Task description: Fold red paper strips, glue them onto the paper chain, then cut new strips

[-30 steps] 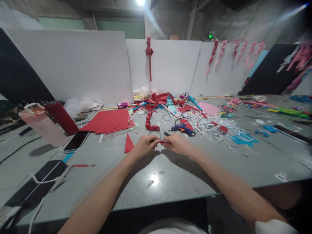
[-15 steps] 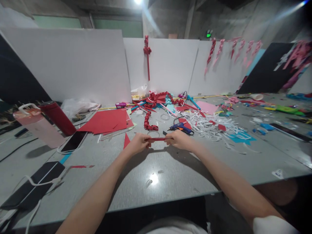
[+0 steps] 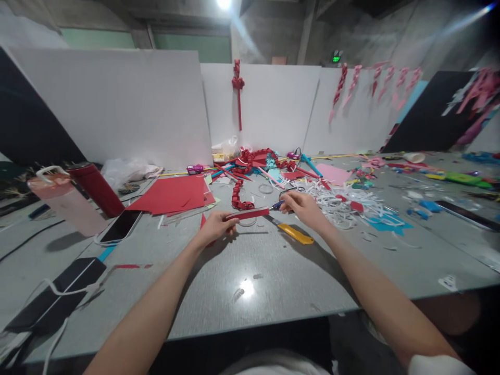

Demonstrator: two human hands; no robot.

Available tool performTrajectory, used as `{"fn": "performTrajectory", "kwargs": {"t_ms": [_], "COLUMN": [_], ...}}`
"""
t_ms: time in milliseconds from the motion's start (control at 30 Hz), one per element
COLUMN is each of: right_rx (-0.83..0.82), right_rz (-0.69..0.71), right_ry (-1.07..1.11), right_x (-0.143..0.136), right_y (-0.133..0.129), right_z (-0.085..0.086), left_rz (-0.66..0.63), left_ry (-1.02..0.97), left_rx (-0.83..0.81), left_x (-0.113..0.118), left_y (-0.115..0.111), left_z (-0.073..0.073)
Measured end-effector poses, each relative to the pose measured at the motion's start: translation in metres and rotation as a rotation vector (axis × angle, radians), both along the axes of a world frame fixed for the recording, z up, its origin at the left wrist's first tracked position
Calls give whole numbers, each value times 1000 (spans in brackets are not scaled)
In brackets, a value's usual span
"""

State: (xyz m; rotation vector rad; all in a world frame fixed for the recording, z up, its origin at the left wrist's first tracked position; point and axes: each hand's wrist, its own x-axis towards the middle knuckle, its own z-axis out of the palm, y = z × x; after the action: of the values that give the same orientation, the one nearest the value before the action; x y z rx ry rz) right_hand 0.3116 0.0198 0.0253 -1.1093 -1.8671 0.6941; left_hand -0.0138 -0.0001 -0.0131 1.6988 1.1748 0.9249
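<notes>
A narrow strip of folded red paper point(image 3: 253, 213) is pinched in my left hand point(image 3: 219, 227), with its free end pointing right. My right hand point(image 3: 302, 207) is closed around a dark blue glue gun point(image 3: 276, 205). Only the gun's front part shows, beside the strip's free end; the fingers and palm hide the rest. Below that hand a yellow utility knife point(image 3: 296, 234) lies on the table. Just behind the strip sits a curled red paper chain point(image 3: 236, 197), and a roll of clear tape point(image 3: 247, 222) shows partly under the strip.
Red paper sheets point(image 3: 172, 194) lie to the left, near a phone point(image 3: 121, 227), a pink bottle point(image 3: 64, 200) and a red flask point(image 3: 97, 190). White paper scraps point(image 3: 344, 203) spread on the right. A power strip point(image 3: 58, 294) with cables rests at the front left.
My right hand has let go of the red strip and moved right and up onto the glue gun. My left hand keeps the strip, now turned to show its face. The yellow knife has come into view.
</notes>
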Motion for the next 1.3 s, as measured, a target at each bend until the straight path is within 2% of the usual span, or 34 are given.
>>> {"fn": "performTrajectory", "kwargs": {"t_ms": [100, 167, 333, 567, 867, 967, 1067, 1167, 1300], "right_rx": [-230, -310, -358, -416, -340, -263, -42, 133, 155], "right_rz": [66, 99, 144, 183, 171, 119, 66, 118, 156], "right_ry": [174, 211, 292, 343, 209, 52, -165, -289, -349], "right_x": [-19, -29, -34, -37, -36, -34, -38, -47, -54], "right_y": [-7, -8, -8, -13, -8, -6, -10, -19, -25], "right_z": [-7, -13, -22, -17, -29, -31, -29, -26, -24], "left_rz": [-51, -71, -97, -62, -161, -153, -137, -109, -63], "left_ry": [-17, -24, -49, -33, -114, -127, -92, -72, -85], "left_rx": [37, 50, 52, 90, 40, 48, 57, 50, 65], "left_x": [9, 14, 17, 16, 21, 23, 27, 33, 41], "left_y": [-2, -3, -2, -2, -15, -13, -11, -14, -18], "left_z": [-2, -5, -10, -9, 6, 4, -3, -10, -11]}}
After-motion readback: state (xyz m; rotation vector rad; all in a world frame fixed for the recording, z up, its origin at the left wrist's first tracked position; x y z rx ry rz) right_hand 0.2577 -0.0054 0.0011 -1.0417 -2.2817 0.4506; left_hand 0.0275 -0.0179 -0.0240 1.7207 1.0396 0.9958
